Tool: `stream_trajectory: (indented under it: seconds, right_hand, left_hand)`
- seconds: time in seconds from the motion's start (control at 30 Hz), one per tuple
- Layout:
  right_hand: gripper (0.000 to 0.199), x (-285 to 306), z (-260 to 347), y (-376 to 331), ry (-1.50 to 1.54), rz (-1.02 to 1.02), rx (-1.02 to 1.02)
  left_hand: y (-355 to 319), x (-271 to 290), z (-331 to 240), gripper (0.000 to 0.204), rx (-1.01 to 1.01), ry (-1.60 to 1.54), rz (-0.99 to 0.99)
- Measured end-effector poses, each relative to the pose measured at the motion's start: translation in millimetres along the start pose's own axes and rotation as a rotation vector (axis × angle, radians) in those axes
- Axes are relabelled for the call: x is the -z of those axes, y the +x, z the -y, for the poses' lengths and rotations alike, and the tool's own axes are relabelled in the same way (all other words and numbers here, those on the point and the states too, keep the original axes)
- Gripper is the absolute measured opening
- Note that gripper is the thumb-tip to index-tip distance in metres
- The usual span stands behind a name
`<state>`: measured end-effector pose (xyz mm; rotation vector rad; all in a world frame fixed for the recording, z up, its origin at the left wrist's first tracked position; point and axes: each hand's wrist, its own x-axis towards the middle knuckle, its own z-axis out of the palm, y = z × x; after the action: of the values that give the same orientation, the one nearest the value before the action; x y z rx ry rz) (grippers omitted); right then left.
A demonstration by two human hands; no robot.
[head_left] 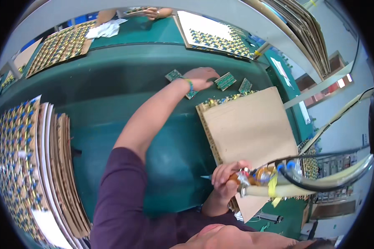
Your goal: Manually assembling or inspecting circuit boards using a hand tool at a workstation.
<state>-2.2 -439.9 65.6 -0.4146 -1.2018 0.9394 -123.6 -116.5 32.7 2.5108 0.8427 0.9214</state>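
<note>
While the left hand [201,77] lies flat, fingers spread, on small green circuit boards [225,81], the right hand [227,179] grips a hose-fed tool [257,177].

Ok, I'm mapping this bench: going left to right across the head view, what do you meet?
Stacked cardboard sheets loaded with parts → left hand on small green circuit boards → big cardboard sheet → hose-fed tool in right hand.

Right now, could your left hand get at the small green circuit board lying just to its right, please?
Probably yes: the left hand rests on the green table right beside that circuit board, with nothing between them; the right hand is busy gripping a tool.
</note>
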Motion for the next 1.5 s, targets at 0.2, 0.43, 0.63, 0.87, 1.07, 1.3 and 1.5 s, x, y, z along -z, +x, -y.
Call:
stream_trajectory:
  seconds: [0.2, 0.43, 0.63, 0.87, 1.07, 1.3, 1.5]
  right_hand:
    - [0.049, 3, -1, 8, 0.029, -0.060, 0.016]
    - [0.051, -8, 1, -1, -0.027, -0.028, -0.014]
    - [0.063, -20, 21, -14, -0.179, -0.090, -0.054]
    - [0.092, -10, 97, -33, -0.610, 0.057, -0.505]
    - [0.057, 79, 129, 103, -0.979, 0.360, -0.452]
    - [0.057, 221, -50, 322, -1.762, 0.660, -0.612]
    - [0.064, 249, -128, 351, -1.806, 1.003, -1.252]
  left_hand:
    - [86, -70, 30, 0.049, -0.143, 0.186, 0.295]
    - [65, -91, 25, 0.047, 0.067, 0.195, 0.237]
    - [53, -70, 4, 0.042, 0.228, 0.288, 0.263]
    - [5, -14, 15, 0.055, 0.291, 0.175, 0.058]
    - [-35, -4, 33, 0.044, 0.220, 0.237, 0.071]
    - [-68, 14, 20, 0.047, 0.324, 0.271, -0.050]
    - [-105, 1, 17, 0.043, 0.280, 0.268, -0.185]
